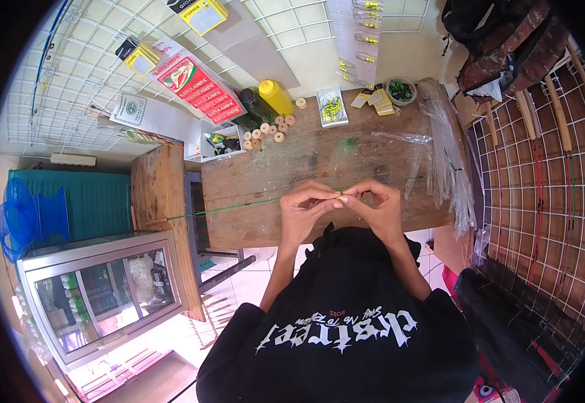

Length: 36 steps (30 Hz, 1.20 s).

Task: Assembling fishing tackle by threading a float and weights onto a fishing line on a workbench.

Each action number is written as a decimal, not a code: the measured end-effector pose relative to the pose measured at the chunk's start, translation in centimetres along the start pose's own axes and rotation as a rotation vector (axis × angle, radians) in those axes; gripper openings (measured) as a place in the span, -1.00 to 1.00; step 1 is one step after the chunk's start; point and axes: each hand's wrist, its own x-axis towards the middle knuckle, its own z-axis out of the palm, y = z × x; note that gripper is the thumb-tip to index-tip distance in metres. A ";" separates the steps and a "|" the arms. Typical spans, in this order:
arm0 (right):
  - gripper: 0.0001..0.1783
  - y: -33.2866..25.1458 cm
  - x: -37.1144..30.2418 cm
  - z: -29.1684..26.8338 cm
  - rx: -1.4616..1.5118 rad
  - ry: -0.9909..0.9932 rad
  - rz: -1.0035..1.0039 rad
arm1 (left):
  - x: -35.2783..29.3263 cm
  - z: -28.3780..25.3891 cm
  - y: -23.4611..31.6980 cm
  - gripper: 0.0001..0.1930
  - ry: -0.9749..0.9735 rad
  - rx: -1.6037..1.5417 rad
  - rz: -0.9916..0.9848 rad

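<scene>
Two bare hands are pinching with thumbs and fingertips: the left hand (306, 201) and the right hand (375, 203) are touching at the tips, both closed on a thin green cord (255, 203). What exactly is lying between the tips, I cannot tell, because the fingers are covering it. From the left hand, the cord is running nearly straight to the left, toward a brown wooden side panel (157, 183). For good work, I think the left pinch should be keeping this stretch evenly tight, while the right fingertips should be making only small, gentle movements; a loose pinch could be letting the cord slip. Below the hands, a worn brown wooden table (238, 176) is giving free space. Farther back, a white tray of yellow-green beads (332, 107) and a yellow plastic bottle (276, 98) are standing.
</scene>
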 end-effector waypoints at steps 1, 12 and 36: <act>-0.88 0.1 0.0 0.0 0.028 -0.017 0.038 | 0.0 -0.1 0.0 -0.85 -0.001 0.001 -0.001; -0.86 0.1 0.0 -0.7 -0.011 -0.067 0.006 | 0.2 -0.2 1.7 -0.89 -0.036 -0.077 -0.327; -0.62 -0.3 0.3 -5.0 -0.412 -0.046 -0.111 | 3.2 2.2 2.8 -0.94 -0.158 0.260 -0.134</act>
